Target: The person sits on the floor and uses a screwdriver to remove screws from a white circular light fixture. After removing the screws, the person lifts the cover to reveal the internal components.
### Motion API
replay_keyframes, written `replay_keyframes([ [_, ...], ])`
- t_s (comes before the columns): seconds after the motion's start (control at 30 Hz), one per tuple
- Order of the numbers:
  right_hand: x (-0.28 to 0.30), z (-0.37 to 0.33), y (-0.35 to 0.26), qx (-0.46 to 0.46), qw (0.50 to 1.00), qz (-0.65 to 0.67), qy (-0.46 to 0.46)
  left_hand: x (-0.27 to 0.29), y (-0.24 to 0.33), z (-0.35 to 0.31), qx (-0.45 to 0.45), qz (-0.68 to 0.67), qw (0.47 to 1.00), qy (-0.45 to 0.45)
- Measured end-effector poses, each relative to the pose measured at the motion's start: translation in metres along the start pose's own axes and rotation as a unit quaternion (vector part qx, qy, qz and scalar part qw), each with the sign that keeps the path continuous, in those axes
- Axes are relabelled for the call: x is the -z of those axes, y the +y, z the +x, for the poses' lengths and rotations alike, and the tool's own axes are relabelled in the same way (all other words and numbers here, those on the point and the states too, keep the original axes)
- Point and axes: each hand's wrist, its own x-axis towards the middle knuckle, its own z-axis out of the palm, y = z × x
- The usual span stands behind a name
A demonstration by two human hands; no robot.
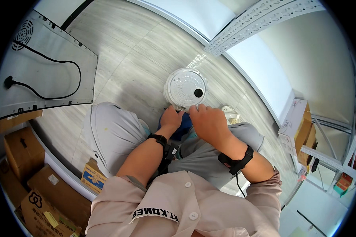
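On the floor in front of me stands a round white plastic appliance part, with rings of small marks on its top face and a black round spot. At its near edge, my left hand is closed, fingertips pinched by a small pale piece at the rim. Close beside it on the right, my right hand is closed too, its thumb and fingers against the same rim. Whatever lies between the fingers is hidden or too small to name. Below the hands shows something blue, partly covered by them.
A whitish object lies by my right knee. To the left stands a metal cabinet with a black power cord. Cardboard boxes are stacked at lower left. White metal shelving and an opened carton stand at right.
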Motion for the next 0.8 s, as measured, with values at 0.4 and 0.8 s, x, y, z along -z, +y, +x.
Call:
replay_keyframes([
  [0.4,-0.01,0.007,-0.013,-0.002,0.991,0.045,0.13,0.001,0.003,-0.001,0.013,-0.016,1.0,-0.006],
  [0.8,0.004,0.014,-0.023,-0.084,0.991,0.064,0.086,0.003,0.005,-0.001,0.015,-0.019,1.0,-0.007],
])
